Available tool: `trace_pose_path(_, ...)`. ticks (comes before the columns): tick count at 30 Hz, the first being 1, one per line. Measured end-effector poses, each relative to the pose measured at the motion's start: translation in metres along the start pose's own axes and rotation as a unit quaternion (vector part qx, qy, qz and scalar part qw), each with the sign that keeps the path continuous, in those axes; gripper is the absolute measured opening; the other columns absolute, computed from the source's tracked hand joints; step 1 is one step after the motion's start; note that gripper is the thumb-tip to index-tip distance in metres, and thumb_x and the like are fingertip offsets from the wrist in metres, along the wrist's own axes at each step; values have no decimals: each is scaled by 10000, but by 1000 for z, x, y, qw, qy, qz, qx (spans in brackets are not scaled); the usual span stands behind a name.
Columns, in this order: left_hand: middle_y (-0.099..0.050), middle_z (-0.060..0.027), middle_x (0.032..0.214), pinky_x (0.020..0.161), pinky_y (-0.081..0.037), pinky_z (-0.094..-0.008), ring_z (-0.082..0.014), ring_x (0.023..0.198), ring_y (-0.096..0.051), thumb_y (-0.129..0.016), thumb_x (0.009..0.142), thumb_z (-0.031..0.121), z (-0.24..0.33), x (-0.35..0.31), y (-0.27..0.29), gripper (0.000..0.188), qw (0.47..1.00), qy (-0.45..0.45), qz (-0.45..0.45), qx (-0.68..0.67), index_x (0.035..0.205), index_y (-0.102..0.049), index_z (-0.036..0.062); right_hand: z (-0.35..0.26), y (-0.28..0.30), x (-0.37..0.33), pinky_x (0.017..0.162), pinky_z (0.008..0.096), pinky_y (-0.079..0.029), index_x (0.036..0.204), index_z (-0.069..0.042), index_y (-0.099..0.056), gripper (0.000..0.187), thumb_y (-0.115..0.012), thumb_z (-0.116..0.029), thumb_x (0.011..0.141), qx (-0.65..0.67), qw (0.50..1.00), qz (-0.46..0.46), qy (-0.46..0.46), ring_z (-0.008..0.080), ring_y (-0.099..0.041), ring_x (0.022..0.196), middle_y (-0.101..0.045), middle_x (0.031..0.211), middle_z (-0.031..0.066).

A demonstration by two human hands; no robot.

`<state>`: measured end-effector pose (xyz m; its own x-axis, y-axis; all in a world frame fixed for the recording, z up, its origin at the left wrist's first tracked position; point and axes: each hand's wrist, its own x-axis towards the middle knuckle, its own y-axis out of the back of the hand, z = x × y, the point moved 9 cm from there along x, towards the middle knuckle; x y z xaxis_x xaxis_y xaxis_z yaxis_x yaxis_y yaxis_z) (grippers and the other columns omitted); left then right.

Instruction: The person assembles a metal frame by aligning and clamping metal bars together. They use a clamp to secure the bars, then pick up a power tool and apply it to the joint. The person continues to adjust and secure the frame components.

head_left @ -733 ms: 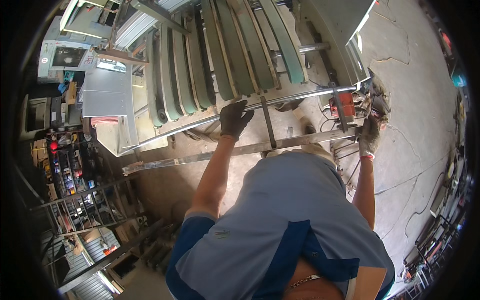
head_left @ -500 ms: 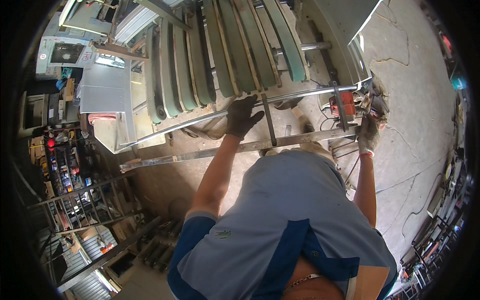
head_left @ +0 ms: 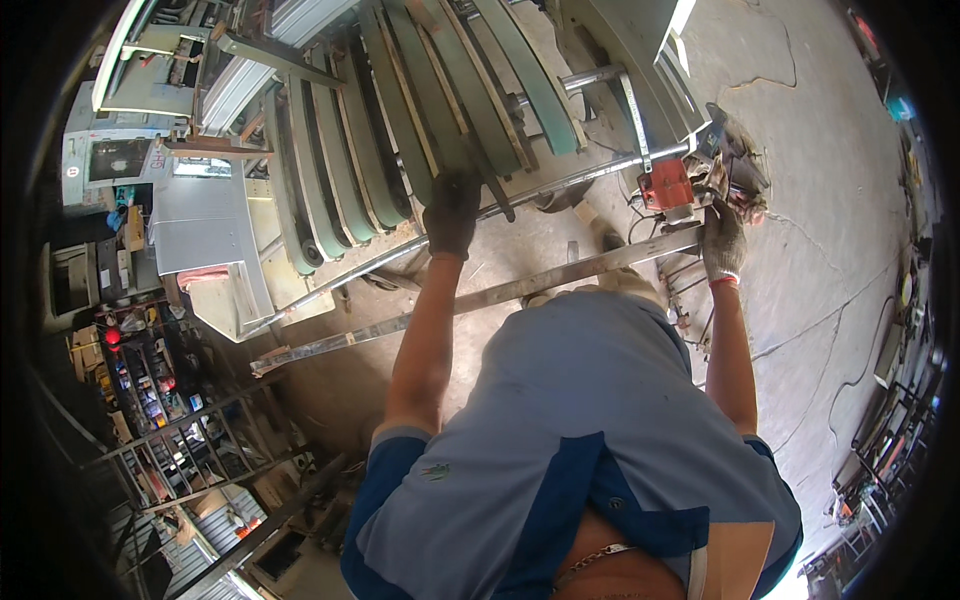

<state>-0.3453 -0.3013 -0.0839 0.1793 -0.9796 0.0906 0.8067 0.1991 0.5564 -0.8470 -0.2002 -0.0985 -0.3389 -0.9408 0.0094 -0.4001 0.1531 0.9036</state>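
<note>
My left hand, in a dark glove, is closed at the front rail of a machine with green belts. Beside its fingers a short dark flat metal bar tilts over the belt ends and rail, apparently in its grip; the glove partly hides the contact. In a grey-white knit glove, my right hand is closed around the right end of a long flat metal beam. This beam runs across in front of my body, below the round metal rail.
Green belts on rollers fill the far side. A red boxy device sits near the rail's right end, with a pale flat bar above it. At left is a metal rack. The concrete floor stretches right.
My left hand has closed and shifted left; the short bar has swung up from the beam onto the belt ends. A second bar near the red device now lies farther up. The right hand stays at the beam's end.
</note>
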Motion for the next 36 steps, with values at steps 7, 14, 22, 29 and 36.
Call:
trace_pose_path(7, -715, -100, 910, 769, -530, -417, -291, 829, -699, -702, 870, 437, 13, -14, -9, 404, 984, -63, -122, 114, 1100, -656, 108, 11, -6, -1, 1009, 423, -475, 1281, -95, -585, 442, -621, -155, 845, 46, 998, 44, 6, 332, -562, 1215, -580, 1327, 148)
trace_pose_path(14, -715, -85, 1111, 835, -526, -367, -266, 987, -685, -764, 791, 435, 32, -29, -29, 419, 924, -74, -276, 252, 1084, -713, 140, 30, -24, -2, 1035, 435, -463, 1283, -41, -563, 476, -611, -107, 814, 81, 994, 67, 38, 345, -547, 1235, -576, 1313, 197)
trace_pose_path(22, -661, -52, 778, 636, -519, -430, -241, 733, -664, -764, 801, 308, 77, -73, -29, 185, 892, -326, 4, 312, 818, -666, 152, 42, -33, 0, 1027, 409, -460, 1297, -50, -571, 457, -596, -139, 850, 116, 991, 57, 27, 313, -567, 1193, -594, 1294, 171)
trace_pose_path(29, -679, -77, 698, 549, -525, -438, -302, 585, -660, -597, 928, 398, 40, -65, -59, 246, 904, -132, -72, 401, 934, -656, 159, 45, -30, 2, 911, 330, -475, 1268, -8, -618, 403, -554, -306, 1005, 172, 983, 56, -34, 206, -632, 1022, -679, 1163, 133)
trace_pose_path(36, -647, -59, 650, 496, -487, -305, -163, 523, -614, -580, 980, 400, -5, -70, -57, 328, 950, 232, -189, -86, 928, -625, 79, 21, -12, 1, 974, 359, -460, 1267, -13, -617, 420, -526, -330, 1007, 73, 995, 63, 34, 272, -629, 1127, -662, 1220, 177)
